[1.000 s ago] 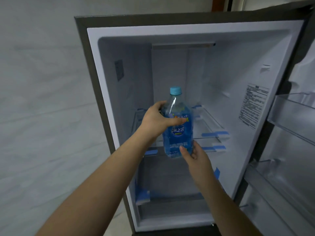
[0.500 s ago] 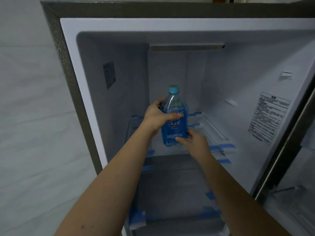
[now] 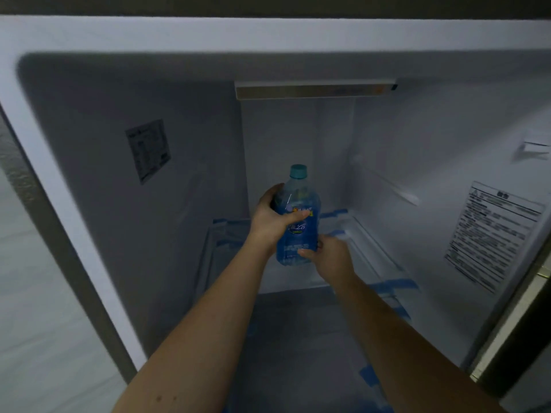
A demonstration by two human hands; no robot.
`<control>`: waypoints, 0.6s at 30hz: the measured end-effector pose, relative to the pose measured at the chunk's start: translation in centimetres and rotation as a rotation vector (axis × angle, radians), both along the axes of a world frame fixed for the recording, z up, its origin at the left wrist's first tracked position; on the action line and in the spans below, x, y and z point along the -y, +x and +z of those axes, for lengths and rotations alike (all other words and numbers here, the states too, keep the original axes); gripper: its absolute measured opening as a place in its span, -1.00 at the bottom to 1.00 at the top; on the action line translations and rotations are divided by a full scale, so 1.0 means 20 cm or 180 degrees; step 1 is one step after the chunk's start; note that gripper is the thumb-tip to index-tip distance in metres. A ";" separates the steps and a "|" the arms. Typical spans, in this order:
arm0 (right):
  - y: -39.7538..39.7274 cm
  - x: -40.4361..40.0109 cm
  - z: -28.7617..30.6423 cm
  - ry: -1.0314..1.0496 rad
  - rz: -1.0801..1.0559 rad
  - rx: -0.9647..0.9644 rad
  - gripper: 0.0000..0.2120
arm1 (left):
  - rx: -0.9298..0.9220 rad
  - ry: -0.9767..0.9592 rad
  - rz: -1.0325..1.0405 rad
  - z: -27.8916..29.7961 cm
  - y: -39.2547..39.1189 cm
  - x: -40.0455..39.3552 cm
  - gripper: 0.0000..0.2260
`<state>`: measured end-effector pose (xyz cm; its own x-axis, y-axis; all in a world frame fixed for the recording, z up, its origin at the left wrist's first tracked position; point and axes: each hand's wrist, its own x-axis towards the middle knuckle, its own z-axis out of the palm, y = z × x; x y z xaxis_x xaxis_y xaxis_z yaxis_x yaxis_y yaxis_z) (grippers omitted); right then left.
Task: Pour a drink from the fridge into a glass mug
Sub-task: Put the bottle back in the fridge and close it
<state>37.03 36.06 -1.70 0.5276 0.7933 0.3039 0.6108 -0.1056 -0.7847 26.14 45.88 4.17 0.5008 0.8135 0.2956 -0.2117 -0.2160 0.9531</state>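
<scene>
A clear plastic bottle (image 3: 298, 234) of blue drink with a light blue cap stands upright inside the open fridge (image 3: 149, 37), over the glass shelf (image 3: 375, 257). My left hand (image 3: 272, 222) wraps around the bottle's upper body from the left. My right hand (image 3: 328, 257) holds its lower part from the right. Whether the bottle's base touches the shelf is hidden by my hands. No glass mug is in view.
The fridge cavity is dim and holds nothing else; blue tape strips mark the shelf edges (image 3: 396, 284). A label (image 3: 492, 231) sits on the right inner wall, a sticker (image 3: 148, 150) on the left wall. A pale wall (image 3: 35, 308) lies left of the fridge.
The camera has moved closer to the fridge, and the bottle with both hands sits deeper inside, at the shelf. The door at the right has left the view.
</scene>
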 end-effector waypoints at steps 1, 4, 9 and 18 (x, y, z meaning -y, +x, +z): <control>0.01 -0.01 -0.01 0.0007 -0.0019 0.0003 -0.79 | -0.0013 -0.0011 -0.0004 -0.01 0.01 -0.01 -0.33; 0.02 -0.03 -0.02 0.0018 -0.0084 -0.0032 -0.78 | -0.0019 -0.0036 -0.0033 -0.03 0.04 -0.05 -0.31; 0.01 -0.05 -0.04 0.0066 -0.0145 -0.0150 -0.71 | 0.0013 0.0088 0.0006 -0.05 0.06 -0.08 -0.49; -0.06 -0.03 -0.04 -0.0038 -0.0302 -0.0116 -0.69 | -0.0273 0.0555 0.0031 -0.08 0.06 -0.08 -0.59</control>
